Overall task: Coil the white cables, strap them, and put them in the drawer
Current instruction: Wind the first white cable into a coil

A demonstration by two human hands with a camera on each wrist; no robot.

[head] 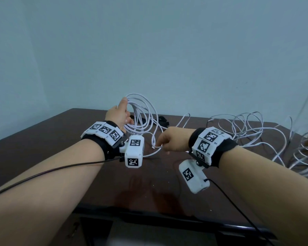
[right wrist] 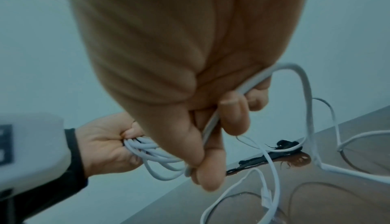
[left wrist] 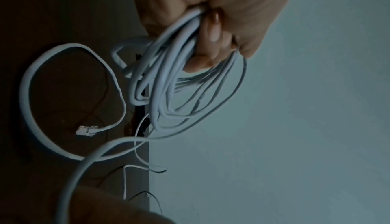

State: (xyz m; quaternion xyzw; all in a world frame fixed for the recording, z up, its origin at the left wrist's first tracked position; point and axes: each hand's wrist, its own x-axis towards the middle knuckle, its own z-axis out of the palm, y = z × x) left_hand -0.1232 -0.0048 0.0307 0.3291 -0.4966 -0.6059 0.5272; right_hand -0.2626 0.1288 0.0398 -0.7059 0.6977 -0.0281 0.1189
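Note:
My left hand (head: 122, 112) is raised above the dark table (head: 43, 139) and grips a coil of white cable (head: 142, 114) of several loops; the left wrist view shows its fingers (left wrist: 209, 44) curled round the bundle (left wrist: 168, 77). To its right, my right hand (head: 169, 142) pinches the loose tail of the same cable (head: 156, 148). In the right wrist view the strand (right wrist: 213, 124) runs between thumb and fingers. A clear plug end (left wrist: 86, 130) hangs free over the table.
More loose white cables (head: 247, 132) sprawl over the table's right side, and another heap (head: 306, 157) lies at the right edge. Black straps (head: 163, 120) lie at the table's far edge behind the coil. A pale wall stands behind.

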